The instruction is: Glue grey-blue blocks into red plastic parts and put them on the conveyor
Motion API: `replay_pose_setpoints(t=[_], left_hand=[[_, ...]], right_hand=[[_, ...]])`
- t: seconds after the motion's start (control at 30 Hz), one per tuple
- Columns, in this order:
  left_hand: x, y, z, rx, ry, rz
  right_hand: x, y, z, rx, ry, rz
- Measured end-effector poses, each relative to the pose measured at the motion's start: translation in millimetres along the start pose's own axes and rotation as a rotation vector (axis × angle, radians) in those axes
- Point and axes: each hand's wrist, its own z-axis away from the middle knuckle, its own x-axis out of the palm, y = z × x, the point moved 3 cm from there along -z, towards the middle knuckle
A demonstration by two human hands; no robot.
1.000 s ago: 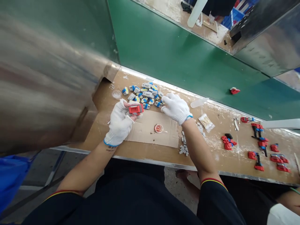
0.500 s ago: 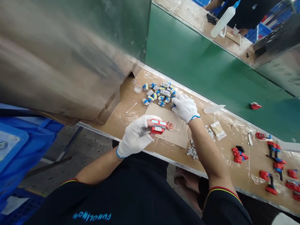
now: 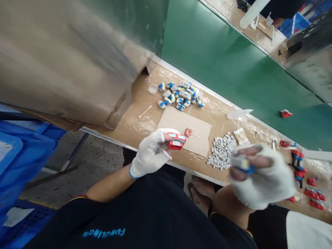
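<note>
Grips a red part in the left hand, bare thumb and fingertips closed around one end, pale panels turned up, just above the near side of the cardboard. Holds a grey-and-blue block in the right hand, pinched between bare fingertips, well apart from the red part and above the near right of the table, beside the small grey pieces. Looks, by the blur on hand and block alike, to be in motion, too smeared to tell the block's exact tilt. Seems, as a judgement, to be at a stage of handling both at once, one to each hand, apart and not joined. Calls, in any further move, for a steady left grip, for a firm pinch on the block, and for care over the cup on the cardboard, near the red part, and over the swab reaching out from it. Could knock either with a low pass. Shows more such blocks heaped beyond the cardboard, a loose swab to the left, and other red parts far to the right
</note>
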Motion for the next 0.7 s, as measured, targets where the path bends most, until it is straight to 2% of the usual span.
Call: replay_pose_setpoints(t=[0.07, 0.13, 0.23, 0.33, 0.47, 0.6, 0.7], left_hand=[[7.6, -5, 7, -0.059, -0.008, 0.101], [12.6, -7, 14, -0.096, -0.025, 0.226], [14.8, -8, 22, -0.147, -0.058, 0.339], [13.9, -8, 26, -0.141, -0.088, 0.299], [11.8, -11, 26, -0.034, -0.101, 0.154], [7.1, -14, 28, 0.082, -0.105, -0.017], [2.4, -16, 34, 0.111, -0.119, -0.095]], right_hand=[[21, -20, 32, -0.031, 0.035, -0.046], [49, -27, 54, 0.079, 0.116, -0.03], [85, -27, 71, 0.252, 0.227, -0.085], [107, -27, 77, 0.384, 0.234, -0.3], [119, -27, 82, 0.493, 0.158, -0.61], [113, -22, 86, 0.348, 0.124, -0.584], [110, -19, 92, 0.398, 0.09, -0.619]])
